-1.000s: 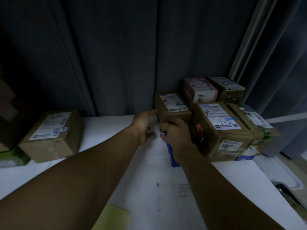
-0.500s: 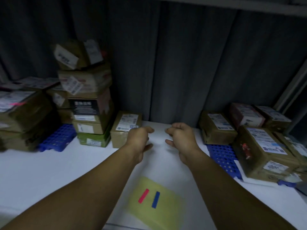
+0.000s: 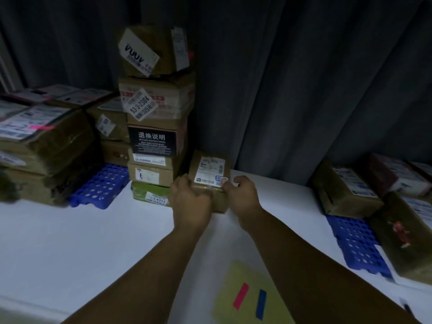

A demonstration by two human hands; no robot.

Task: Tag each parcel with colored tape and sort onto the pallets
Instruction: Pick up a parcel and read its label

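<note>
A small brown parcel (image 3: pixel 209 169) with a white label stands on the white table (image 3: pixel 70 242) beside a tall stack of parcels. My left hand (image 3: pixel 190 197) grips its near left corner. My right hand (image 3: pixel 243 195) holds its right side, thumb on the label's corner. A yellow sheet (image 3: pixel 236 272) near the front edge carries a pink tape strip (image 3: pixel 241 295) and a blue tape strip (image 3: pixel 261 304). A blue pallet (image 3: pixel 100 187) lies at the left and another blue pallet (image 3: pixel 357 244) at the right, both bearing parcels.
The tall parcel stack (image 3: pixel 154 113) rises just left of the held parcel, with a green box (image 3: pixel 149 191) at its base. Large parcels (image 3: pixel 42 141) fill the left pallet. Several parcels (image 3: pixel 348 190) sit on the right one. A dark curtain (image 3: pixel 280 78) hangs behind.
My view swung left from the right pallet to the table's middle. Both hands left the parcel there, crossed over empty, and now hold the small parcel beside the tall stack.
</note>
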